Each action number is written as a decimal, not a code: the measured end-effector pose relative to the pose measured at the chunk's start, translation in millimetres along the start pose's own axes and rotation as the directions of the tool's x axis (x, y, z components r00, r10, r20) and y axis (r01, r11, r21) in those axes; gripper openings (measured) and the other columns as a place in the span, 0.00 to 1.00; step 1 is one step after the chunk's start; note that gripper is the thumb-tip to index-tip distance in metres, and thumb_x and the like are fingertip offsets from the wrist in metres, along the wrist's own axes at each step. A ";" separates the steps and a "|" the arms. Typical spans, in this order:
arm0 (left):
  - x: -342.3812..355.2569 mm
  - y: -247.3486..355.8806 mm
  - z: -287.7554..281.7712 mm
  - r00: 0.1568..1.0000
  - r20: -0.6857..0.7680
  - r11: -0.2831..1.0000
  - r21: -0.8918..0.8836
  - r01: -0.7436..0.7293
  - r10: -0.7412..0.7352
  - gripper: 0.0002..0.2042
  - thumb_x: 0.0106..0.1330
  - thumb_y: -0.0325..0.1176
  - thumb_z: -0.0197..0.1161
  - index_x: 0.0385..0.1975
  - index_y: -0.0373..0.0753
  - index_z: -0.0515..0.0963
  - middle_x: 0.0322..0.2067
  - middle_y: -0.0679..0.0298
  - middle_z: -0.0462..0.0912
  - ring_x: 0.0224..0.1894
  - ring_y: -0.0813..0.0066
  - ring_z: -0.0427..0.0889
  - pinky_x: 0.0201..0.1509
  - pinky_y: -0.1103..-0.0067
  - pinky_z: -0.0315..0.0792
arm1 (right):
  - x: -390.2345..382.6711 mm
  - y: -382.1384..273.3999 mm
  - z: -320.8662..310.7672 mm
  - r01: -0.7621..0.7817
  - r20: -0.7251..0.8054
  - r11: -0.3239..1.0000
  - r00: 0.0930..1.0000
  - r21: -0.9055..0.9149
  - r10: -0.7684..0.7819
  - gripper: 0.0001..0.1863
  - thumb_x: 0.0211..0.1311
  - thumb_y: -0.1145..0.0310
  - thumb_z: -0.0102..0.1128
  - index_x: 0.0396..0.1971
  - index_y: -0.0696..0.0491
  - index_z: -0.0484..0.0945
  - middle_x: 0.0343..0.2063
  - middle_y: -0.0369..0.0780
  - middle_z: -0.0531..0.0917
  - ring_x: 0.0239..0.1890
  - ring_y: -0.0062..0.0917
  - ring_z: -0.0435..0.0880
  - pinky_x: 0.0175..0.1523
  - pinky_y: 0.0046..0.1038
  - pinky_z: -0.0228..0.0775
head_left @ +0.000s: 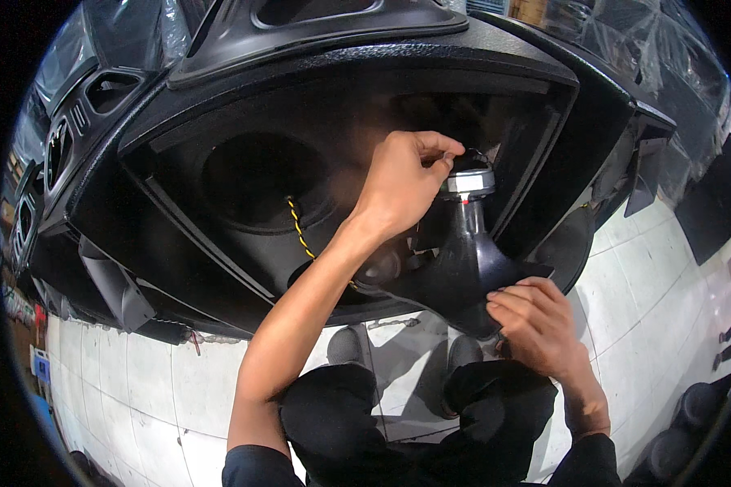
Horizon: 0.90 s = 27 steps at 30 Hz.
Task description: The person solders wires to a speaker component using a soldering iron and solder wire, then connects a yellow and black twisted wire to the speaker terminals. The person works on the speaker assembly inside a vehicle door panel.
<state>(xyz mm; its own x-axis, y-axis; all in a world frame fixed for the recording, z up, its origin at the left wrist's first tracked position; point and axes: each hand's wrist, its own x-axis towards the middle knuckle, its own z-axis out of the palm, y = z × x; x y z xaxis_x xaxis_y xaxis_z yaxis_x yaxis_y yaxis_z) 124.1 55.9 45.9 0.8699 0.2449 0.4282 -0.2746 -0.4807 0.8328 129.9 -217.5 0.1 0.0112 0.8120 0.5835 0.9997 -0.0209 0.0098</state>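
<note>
A black horn (477, 268) with a silver-banded driver (469, 184) at its narrow top stands in front of the open black speaker cabinet (170, 122). My left hand (400, 178) is pinched just above the driver, by a small dark wire; what lies between finger and thumb is too small to make out. My right hand (536, 325) grips the horn's wide lower end with curled fingers. A twisted yellow-and-black wire (299, 229) hangs from a round opening in the cabinet and runs down behind my left forearm.
More black cabinets and molded panels (105, 89) stand left, right and above, some near plastic wrapping (658, 49). White tiled floor (642, 292) shows below and to the right. Dark round objects (682, 422) lie at the lower right. My legs and shoes are beneath the horn.
</note>
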 end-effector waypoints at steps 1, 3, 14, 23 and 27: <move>-1.3 0.3 -2.4 1.000 -0.012 1.000 -0.002 -0.001 0.001 0.12 0.65 0.22 0.62 0.46 0.27 0.82 0.45 0.51 0.87 0.49 0.69 0.85 0.57 0.77 0.76 | -0.5 1.2 1.4 -0.021 -0.019 0.999 1.000 0.025 0.021 0.14 0.51 0.77 0.63 0.40 0.57 0.79 0.46 0.42 0.83 0.45 0.34 0.84 0.51 0.38 0.76; -2.8 -1.2 -4.7 1.000 -0.022 1.000 0.008 -0.007 0.007 0.12 0.65 0.21 0.62 0.47 0.27 0.82 0.45 0.51 0.87 0.49 0.69 0.85 0.57 0.77 0.76 | -2.1 4.1 3.3 -0.065 -0.054 0.996 0.996 0.068 0.068 0.13 0.50 0.79 0.64 0.38 0.57 0.79 0.43 0.42 0.84 0.44 0.35 0.84 0.50 0.39 0.77; -10.5 0.3 0.9 1.000 0.009 0.998 -0.067 -0.020 0.021 0.13 0.65 0.23 0.64 0.49 0.27 0.81 0.45 0.51 0.86 0.50 0.70 0.85 0.57 0.77 0.76 | 11.0 -3.6 -3.4 -0.080 0.059 0.980 0.996 0.182 0.070 0.20 0.48 0.70 0.74 0.42 0.54 0.79 0.49 0.40 0.83 0.47 0.33 0.83 0.55 0.37 0.74; -10.0 -5.0 5.6 0.996 -0.015 0.984 -0.156 -0.086 0.085 0.13 0.65 0.23 0.65 0.49 0.28 0.81 0.48 0.54 0.85 0.52 0.70 0.84 0.58 0.77 0.76 | 78.0 9.1 -1.2 -0.587 0.158 0.654 0.790 0.478 0.593 0.10 0.61 0.70 0.70 0.37 0.62 0.86 0.29 0.44 0.88 0.31 0.25 0.87 0.40 0.24 0.78; -10.6 -3.3 6.6 0.997 -0.042 0.982 -0.174 -0.075 0.068 0.13 0.65 0.23 0.65 0.48 0.28 0.81 0.47 0.53 0.86 0.51 0.70 0.84 0.57 0.77 0.77 | 71.5 15.2 13.4 -0.550 0.143 0.685 0.818 0.479 0.557 0.07 0.63 0.74 0.68 0.36 0.62 0.85 0.29 0.44 0.88 0.30 0.24 0.87 0.38 0.23 0.78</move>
<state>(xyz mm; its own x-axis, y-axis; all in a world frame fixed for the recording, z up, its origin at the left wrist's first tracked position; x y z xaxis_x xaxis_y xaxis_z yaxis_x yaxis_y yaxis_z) 118.5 49.4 36.3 0.8311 0.2465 0.4985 -0.4059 -0.3438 0.8468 146.2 -151.9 31.1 0.5687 0.7364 0.3664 0.6879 -0.1816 -0.7027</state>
